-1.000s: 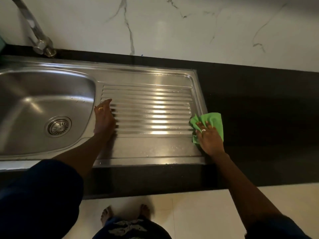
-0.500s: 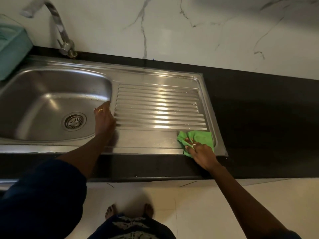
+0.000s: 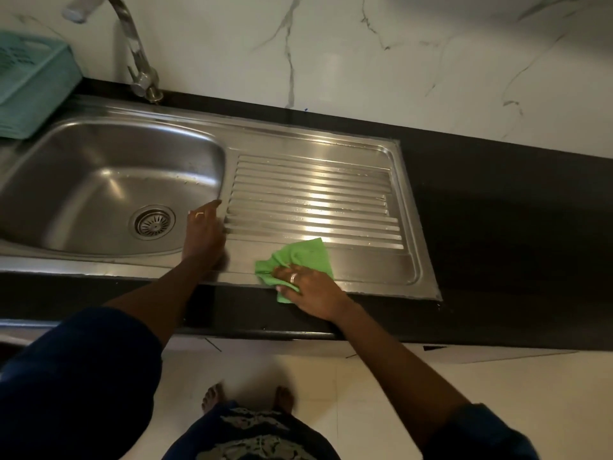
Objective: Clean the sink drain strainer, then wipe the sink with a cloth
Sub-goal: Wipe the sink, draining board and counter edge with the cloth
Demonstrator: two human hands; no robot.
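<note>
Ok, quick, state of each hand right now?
Left hand: open, fingers straight, resting on the sink, holding nothing.
Right hand: closed on the green cloth, pressing it to the sink's front edge.

We note: drainboard (image 3: 311, 194) ribs bare toward back and right edges; dark worktop (image 3: 514, 234) right of the sink (image 3: 83, 180) open. Our left hand (image 3: 204, 234) sits at the drainboard's basin-side edge, our right hand (image 3: 311, 290), gripping the cloth (image 3: 298, 257), at its front edge. The tap (image 3: 132, 51) and teal basket (image 3: 33, 84) crowd the sink's back-left corner.
</note>
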